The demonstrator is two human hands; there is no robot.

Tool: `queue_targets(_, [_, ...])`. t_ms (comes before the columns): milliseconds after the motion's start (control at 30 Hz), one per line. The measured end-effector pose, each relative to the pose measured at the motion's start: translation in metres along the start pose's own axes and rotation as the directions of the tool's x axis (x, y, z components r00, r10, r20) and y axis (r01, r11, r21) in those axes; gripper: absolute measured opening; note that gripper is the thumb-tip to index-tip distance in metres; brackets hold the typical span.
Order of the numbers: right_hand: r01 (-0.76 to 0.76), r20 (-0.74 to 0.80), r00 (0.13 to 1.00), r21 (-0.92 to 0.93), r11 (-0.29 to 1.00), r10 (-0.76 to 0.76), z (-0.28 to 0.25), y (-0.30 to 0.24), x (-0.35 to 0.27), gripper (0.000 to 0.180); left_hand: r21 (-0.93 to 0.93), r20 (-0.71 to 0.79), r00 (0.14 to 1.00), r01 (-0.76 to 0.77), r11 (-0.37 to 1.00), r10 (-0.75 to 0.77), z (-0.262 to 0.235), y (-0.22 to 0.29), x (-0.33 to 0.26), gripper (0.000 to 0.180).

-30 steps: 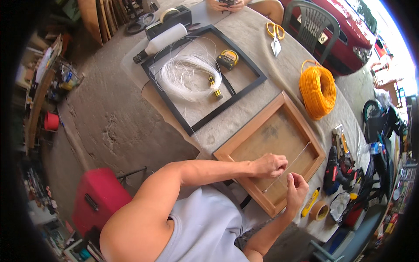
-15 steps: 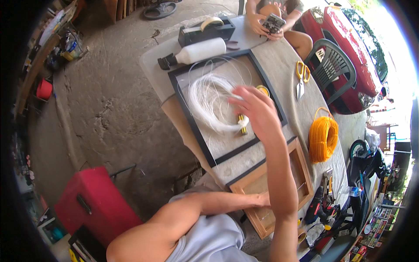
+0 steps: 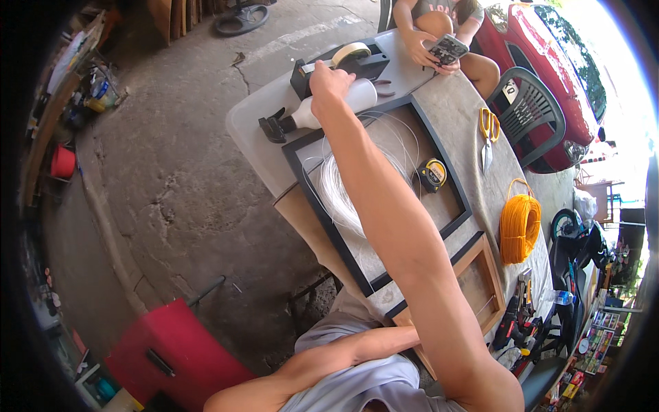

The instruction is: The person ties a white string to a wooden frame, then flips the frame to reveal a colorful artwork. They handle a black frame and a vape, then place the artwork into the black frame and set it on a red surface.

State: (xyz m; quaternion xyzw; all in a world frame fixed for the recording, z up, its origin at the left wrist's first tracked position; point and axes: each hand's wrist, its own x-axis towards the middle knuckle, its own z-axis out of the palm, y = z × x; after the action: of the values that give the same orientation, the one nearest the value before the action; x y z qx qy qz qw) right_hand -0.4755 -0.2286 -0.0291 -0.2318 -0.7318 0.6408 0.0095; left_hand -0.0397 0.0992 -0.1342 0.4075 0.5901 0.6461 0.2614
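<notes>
My right hand [image 3: 331, 84] reaches across the table to the black tape dispenser [image 3: 371, 66]. Its fingers are bent at the cutting end, closed on the strip of tape [image 3: 327, 64] that runs from the cream roll [image 3: 351, 53]. A white spray bottle [image 3: 360, 96] with a black trigger lies just under that hand. My right forearm passes over a black frame [image 3: 439, 147] and a coil of clear line [image 3: 336, 189]. Near my body, my left forearm [image 3: 384, 343] goes behind the right arm at a wooden frame [image 3: 491, 264]; my left hand's fingers are hidden.
A tape measure [image 3: 432, 174] sits inside the black frame. Yellow-handled scissors [image 3: 489, 130], an orange cord coil [image 3: 519, 229] and a red-and-black power tool [image 3: 506, 319] lie along the right. At the far side another person holds a phone [image 3: 447, 49]. A red box [image 3: 178, 350] stands lower left.
My right hand has moved left and away from me, from above the black frame to the tape dispenser. The tape measure now shows fully. The view has shifted somewhat.
</notes>
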Motion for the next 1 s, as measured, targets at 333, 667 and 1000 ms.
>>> queue_targets(333, [-0.137, -0.037, 0.99, -0.456, 0.879, 0.135, 0.047, 0.012, 0.047, 0.055, 0.032, 0.076, 0.997, 0.014, 0.999, -0.016, 0.001, -0.004, -0.008, 0.009])
queue_targets(667, [0.016, -0.198, 0.977, 0.429, 0.903, 0.076, 0.048, 0.018, 0.012, 0.051, 0.036, 0.1, 0.995, 0.0, 0.999, -0.004, 0.004, -0.004, 0.0, 0.009])
queue_targets(1000, [0.336, -0.325, 0.909, 0.203, 0.92, -0.26, 0.053, 0.03, -0.035, 0.026, 0.026, 0.081, 0.996, 0.022, 0.999, -0.024, 0.0, 0.005, 0.002, 0.008])
